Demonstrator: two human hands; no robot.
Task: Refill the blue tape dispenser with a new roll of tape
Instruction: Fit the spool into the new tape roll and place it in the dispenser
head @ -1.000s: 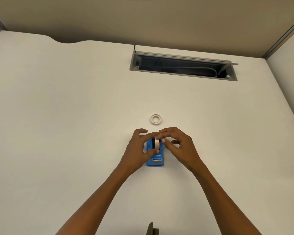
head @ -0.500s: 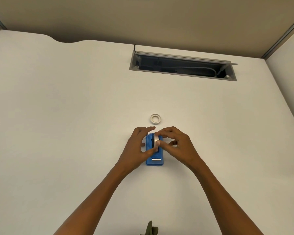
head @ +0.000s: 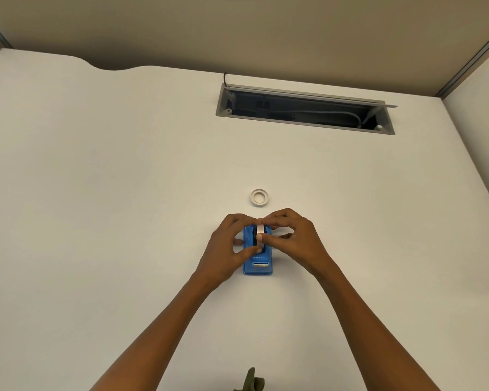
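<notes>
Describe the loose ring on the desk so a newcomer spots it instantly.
On the white desk, look between the open cable tray and the blue tape dispenser. The small white ring lies flat there, just beyond the hands, untouched, unlike the roll held upright over the dispenser.

No legible text, label, brand, number or sign found on the blue tape dispenser (head: pixel 258 261), the tape roll (head: pixel 260 229) or the desk (head: pixel 124 193).

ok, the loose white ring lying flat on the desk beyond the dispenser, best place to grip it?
Pinch the small white ring across its outer rim from straight above. It lies flat on the white desk with its hole up, so no side face stands proud to grab. It sits clear of the blue plastic tape dispenser and both hands, so a hand could likely come in from any side.
</notes>
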